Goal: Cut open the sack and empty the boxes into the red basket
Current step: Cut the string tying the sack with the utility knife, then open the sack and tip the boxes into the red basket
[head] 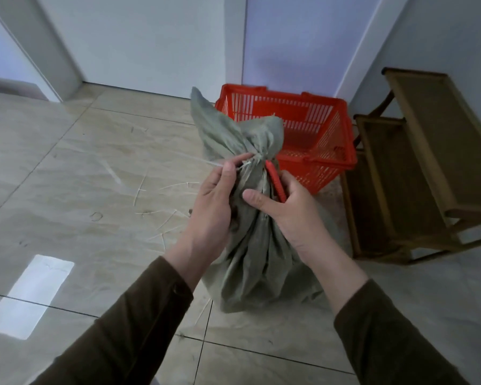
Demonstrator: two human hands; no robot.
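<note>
The floor (81, 168) is made of big shiny tan tiles. A gray-green sack (257, 245) stands on it, and everything else is told from this sack. A wooden rack (417, 162) stands to the right of the sack, by the wall. The red basket (311, 129) sits on the floor just behind the sack, on its right side. The part of the basket that shows looks bare inside. The sack is tied shut near its top, and the loose cloth above the knot sticks up in front of the basket.

The left hand (214, 198) is at the left side of the sack's neck. Its fingers pinch the pale string (228, 163) that ties the sack. The right hand (283, 207) is at the right side of the neck. It is closed around a red cutter (275, 182), which points up at the knot. Thin pale string bits (161, 190) lie on the floor left of the sack.
</note>
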